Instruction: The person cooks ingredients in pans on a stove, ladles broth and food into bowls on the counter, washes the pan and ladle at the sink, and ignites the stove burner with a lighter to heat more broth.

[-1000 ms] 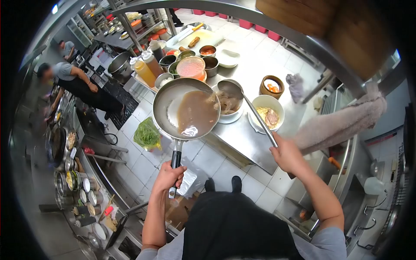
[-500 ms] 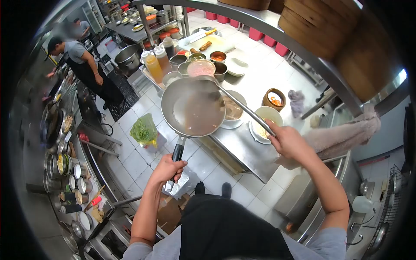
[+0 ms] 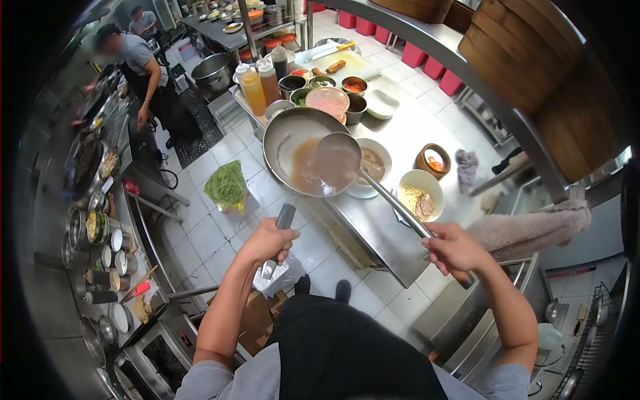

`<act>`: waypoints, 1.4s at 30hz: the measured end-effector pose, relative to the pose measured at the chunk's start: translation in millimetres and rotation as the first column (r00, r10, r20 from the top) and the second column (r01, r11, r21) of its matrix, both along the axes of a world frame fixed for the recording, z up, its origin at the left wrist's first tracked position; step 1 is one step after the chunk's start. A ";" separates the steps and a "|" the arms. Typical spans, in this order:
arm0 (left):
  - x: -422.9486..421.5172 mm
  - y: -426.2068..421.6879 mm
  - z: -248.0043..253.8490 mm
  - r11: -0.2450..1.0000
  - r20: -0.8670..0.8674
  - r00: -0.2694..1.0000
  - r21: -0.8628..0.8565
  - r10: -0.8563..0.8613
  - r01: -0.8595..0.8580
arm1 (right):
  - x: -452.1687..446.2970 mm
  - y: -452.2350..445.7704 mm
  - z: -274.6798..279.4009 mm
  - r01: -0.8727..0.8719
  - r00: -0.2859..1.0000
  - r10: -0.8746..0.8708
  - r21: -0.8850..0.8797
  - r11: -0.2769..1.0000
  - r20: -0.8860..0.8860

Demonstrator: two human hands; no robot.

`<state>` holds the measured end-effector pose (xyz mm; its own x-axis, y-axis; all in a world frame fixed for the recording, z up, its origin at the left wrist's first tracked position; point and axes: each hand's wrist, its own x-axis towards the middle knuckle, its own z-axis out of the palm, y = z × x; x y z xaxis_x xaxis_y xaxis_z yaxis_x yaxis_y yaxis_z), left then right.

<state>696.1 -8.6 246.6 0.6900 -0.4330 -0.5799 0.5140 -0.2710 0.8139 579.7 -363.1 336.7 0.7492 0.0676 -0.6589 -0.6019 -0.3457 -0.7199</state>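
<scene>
My left hand (image 3: 270, 241) is closed around the black handle of a frying pan (image 3: 279, 148), which is held up beside the steel table. Brown liquid (image 3: 308, 163) pools in the pan. My right hand (image 3: 455, 250) grips a long-handled ladle (image 3: 393, 200) near its wooden end. The ladle's bowl is in the pan, over the liquid. Just beyond the pan's right rim stands a bowl of broth (image 3: 379, 162), partly hidden by the pan and ladle. Closer to my right hand is a bowl of noodles with meat (image 3: 423, 193).
Sauce bottles (image 3: 253, 92) and several metal containers (image 3: 354, 85) crowd the far table. A bamboo steamer (image 3: 513, 50) sits on the overhead shelf. A bag of greens (image 3: 227, 185) is at floor level, left. A co-worker (image 3: 143, 73) stands at the left-hand stove.
The ladle's bowl has come from the pan's far rim down into the pan. My right hand has shifted down and right. The co-worker's arm now reaches lower.
</scene>
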 end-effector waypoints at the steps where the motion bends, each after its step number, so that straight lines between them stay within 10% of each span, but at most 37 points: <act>1: 0.6 -0.7 -0.1 1.000 0.004 1.000 0.004 0.000 0.000 | -0.4 -0.2 0.5 0.020 1.000 -0.019 0.049 0.999 -0.017; 19: -3.6 -17.0 0.8 0.997 -0.037 0.997 -0.024 0.071 -0.072 | 17.9 -27.1 13.2 0.339 0.921 -0.166 0.512 0.789 -0.353; 42: -10.4 -18.4 4.0 0.993 0.063 0.991 0.016 0.117 -0.119 | -2.4 -72.4 35.6 0.430 0.903 -0.374 0.420 0.799 -0.213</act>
